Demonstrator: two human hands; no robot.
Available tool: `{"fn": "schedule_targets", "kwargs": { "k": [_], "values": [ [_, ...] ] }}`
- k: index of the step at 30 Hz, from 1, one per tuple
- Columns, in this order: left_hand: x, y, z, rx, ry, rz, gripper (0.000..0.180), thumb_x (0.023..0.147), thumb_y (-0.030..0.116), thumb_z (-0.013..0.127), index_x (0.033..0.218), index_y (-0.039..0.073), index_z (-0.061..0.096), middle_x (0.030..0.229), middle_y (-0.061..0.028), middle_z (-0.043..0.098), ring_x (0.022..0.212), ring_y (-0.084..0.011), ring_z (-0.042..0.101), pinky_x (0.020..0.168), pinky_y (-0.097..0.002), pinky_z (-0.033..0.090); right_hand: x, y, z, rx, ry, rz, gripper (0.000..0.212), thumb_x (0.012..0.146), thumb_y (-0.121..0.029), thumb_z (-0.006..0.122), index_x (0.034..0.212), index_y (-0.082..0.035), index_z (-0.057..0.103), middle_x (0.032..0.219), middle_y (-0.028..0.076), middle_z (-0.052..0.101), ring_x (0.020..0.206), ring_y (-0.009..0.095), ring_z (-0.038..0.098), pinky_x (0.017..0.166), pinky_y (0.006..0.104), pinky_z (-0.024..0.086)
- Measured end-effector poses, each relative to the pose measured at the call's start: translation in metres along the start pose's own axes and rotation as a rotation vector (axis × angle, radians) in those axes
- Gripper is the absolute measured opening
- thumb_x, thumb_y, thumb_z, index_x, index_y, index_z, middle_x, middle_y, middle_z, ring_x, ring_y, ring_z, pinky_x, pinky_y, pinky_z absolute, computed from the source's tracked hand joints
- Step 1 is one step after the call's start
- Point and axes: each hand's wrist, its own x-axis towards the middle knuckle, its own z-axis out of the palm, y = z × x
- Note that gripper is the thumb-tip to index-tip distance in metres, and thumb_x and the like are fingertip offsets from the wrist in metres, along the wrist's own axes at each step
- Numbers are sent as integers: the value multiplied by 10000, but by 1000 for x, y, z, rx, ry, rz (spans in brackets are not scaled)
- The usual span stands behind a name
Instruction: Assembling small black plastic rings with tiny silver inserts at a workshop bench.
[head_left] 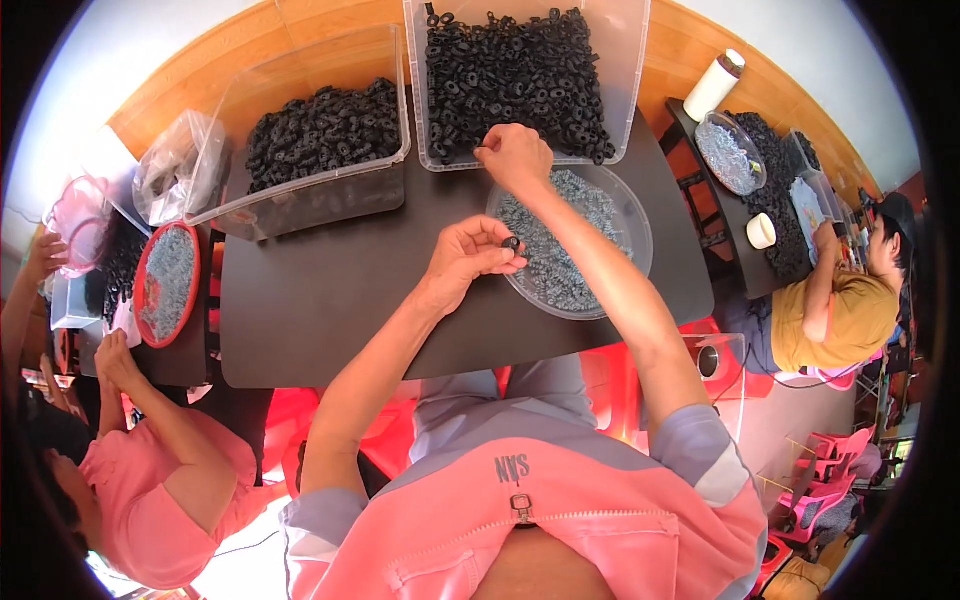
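My left hand (466, 262) is held over the dark table, pinching a small black ring-shaped plastic part (511, 243) between thumb and fingertips. Farther off, my right hand (517, 157) is at the near edge of a clear plastic bin (632, 80) heaped with small black plastic parts (510, 75). Its fingers are drawn together in a pinch; what they hold, if anything, is too small to make out. Under my right forearm stands a round clear tub (645, 240) filled with small silvery-grey, spring-like pieces (570, 250). My forearm hides part of it.
Left of the bin stands a second clear bin (310, 212) of black parts. A red-rimmed tray (155, 342) of silvery pieces is at far left, near a co-worker in pink (160, 490). Another co-worker in mustard (840, 320) sits at right beside a table with a white bottle (714, 88).
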Motion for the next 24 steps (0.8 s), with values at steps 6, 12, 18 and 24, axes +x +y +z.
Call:
{"fn": "schedule_targets", "kwargs": {
  "k": [6,12,18,24],
  "values": [
    [1,-1,-2,-16,12,17,151,826,-5,621,967,6,570,944,-118,646,838,-186,665,756,-273,552,2,18,-25,373,-29,-29,148,743,-118,664,848,-14,676,767,96,679,666,155,651,652,270,524],
    [-1,2,0,-35,33,19,127,830,0,603,949,28,571,945,-123,656,819,-171,669,741,-267,560,-54,24,-78,941,-249,95,200,839,-90,592,989,29,649,850,66,634,760,126,607,705,270,535],
    [-1,1,0,-21,24,5,155,830,9,619,976,25,571,946,-123,651,828,-193,666,742,-280,554,-109,23,-95,1001,-308,131,200,824,-64,611,993,41,637,835,69,607,758,134,602,707,287,544],
    [0,-2,2,5,24,11,154,834,11,621,979,21,573,921,-118,654,818,-191,668,733,-283,557,-123,24,-88,968,-336,114,138,821,9,616,951,54,630,882,71,598,797,128,612,705,274,554]
  ]
}}
